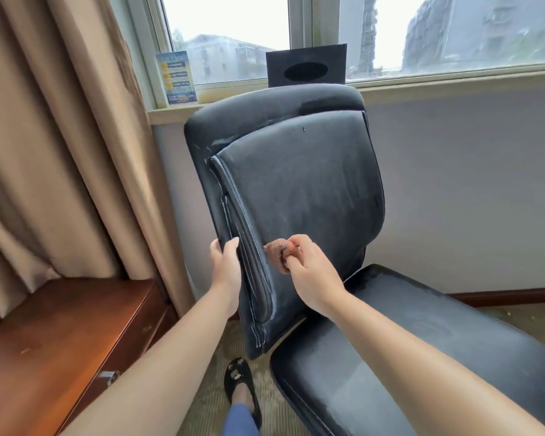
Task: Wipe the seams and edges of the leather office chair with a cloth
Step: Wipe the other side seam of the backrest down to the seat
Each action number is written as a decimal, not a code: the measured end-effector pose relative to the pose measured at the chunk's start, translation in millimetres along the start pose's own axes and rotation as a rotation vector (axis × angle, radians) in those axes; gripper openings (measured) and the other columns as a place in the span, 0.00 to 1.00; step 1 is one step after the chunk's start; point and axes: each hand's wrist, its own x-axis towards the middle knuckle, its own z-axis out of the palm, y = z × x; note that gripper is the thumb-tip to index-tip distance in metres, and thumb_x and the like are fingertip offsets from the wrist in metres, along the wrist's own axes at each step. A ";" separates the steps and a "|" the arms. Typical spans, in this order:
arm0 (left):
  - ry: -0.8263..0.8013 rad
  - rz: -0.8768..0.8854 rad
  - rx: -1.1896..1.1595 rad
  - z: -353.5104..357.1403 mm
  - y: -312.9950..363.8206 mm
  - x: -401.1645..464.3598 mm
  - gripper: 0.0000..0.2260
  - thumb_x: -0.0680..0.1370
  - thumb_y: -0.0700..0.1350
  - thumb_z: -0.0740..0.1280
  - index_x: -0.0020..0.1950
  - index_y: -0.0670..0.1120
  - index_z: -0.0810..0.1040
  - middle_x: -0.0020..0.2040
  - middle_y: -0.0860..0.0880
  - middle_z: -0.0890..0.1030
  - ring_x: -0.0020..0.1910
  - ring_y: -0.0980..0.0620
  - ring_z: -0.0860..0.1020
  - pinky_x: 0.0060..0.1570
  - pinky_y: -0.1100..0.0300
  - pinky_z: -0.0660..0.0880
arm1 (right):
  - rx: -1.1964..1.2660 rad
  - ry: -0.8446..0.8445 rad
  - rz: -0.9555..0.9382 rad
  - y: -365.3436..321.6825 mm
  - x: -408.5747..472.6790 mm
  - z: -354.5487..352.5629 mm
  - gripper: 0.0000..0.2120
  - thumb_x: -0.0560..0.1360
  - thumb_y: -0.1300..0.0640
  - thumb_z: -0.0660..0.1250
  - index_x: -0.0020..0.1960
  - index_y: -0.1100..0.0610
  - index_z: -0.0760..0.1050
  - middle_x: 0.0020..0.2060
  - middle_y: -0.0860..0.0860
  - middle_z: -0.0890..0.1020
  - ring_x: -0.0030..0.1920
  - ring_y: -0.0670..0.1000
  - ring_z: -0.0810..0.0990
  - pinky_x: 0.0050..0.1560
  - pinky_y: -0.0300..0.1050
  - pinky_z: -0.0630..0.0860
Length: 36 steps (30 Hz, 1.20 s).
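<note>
On the far left we had the curtain and a wooden desk below it. Our left hand gripped the left edge of the chair back, fingers curled round the side panel. Just right of that, our right hand pinched a small balled-up brown cloth and held it against the padded back, right beside the stitched seam low on the left side. The seat sat near right. A card and dark box stood on the far windowsill.
</note>
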 end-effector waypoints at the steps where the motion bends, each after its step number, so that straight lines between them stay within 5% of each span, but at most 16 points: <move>1: -0.008 -0.008 -0.005 -0.9 -0.4 -1.4 0.23 0.80 0.55 0.58 0.74 0.54 0.60 0.70 0.49 0.70 0.66 0.47 0.70 0.69 0.45 0.65 | 0.040 0.018 0.001 -4.3 0.0 0.8 0.06 0.78 0.55 0.54 0.52 0.47 0.67 0.49 0.48 0.74 0.47 0.49 0.74 0.48 0.49 0.72; 9: 0.012 -0.073 -0.080 -11.0 10.2 -27.3 0.35 0.66 0.67 0.58 0.68 0.50 0.70 0.63 0.46 0.77 0.60 0.45 0.76 0.64 0.42 0.71 | 0.307 0.074 0.011 -49.1 0.4 -5.2 0.08 0.78 0.60 0.53 0.54 0.52 0.67 0.46 0.50 0.76 0.42 0.48 0.73 0.42 0.44 0.68; 14: 0.096 0.112 -0.121 -10.6 48.4 -47.6 0.21 0.80 0.55 0.58 0.71 0.49 0.66 0.67 0.51 0.72 0.63 0.52 0.70 0.65 0.55 0.65 | 0.323 0.061 -0.043 -77.3 -8.7 -9.3 0.07 0.78 0.60 0.54 0.54 0.52 0.67 0.48 0.50 0.77 0.46 0.50 0.74 0.48 0.49 0.72; 19: 0.090 0.184 -0.152 -9.8 71.0 -55.3 0.27 0.80 0.55 0.57 0.77 0.51 0.58 0.75 0.52 0.63 0.73 0.51 0.63 0.73 0.51 0.59 | 0.312 0.085 -0.075 -95.0 -15.2 -16.6 0.08 0.78 0.60 0.54 0.56 0.53 0.67 0.49 0.51 0.77 0.48 0.52 0.76 0.53 0.54 0.74; 24: 0.066 0.282 -0.129 -17.2 86.5 -65.9 0.26 0.82 0.53 0.57 0.79 0.52 0.54 0.77 0.52 0.60 0.74 0.53 0.60 0.66 0.60 0.57 | 0.299 0.120 -0.090 -116.9 -15.0 -28.8 0.10 0.78 0.59 0.53 0.57 0.53 0.68 0.47 0.51 0.78 0.48 0.54 0.76 0.52 0.57 0.74; 36: 0.045 0.251 -0.058 -23.8 118.9 -71.7 0.28 0.81 0.57 0.55 0.79 0.54 0.50 0.79 0.50 0.51 0.77 0.49 0.54 0.72 0.49 0.53 | 0.266 0.179 -0.108 -146.4 -24.9 -48.9 0.10 0.77 0.58 0.53 0.56 0.51 0.68 0.47 0.53 0.79 0.48 0.56 0.78 0.51 0.58 0.75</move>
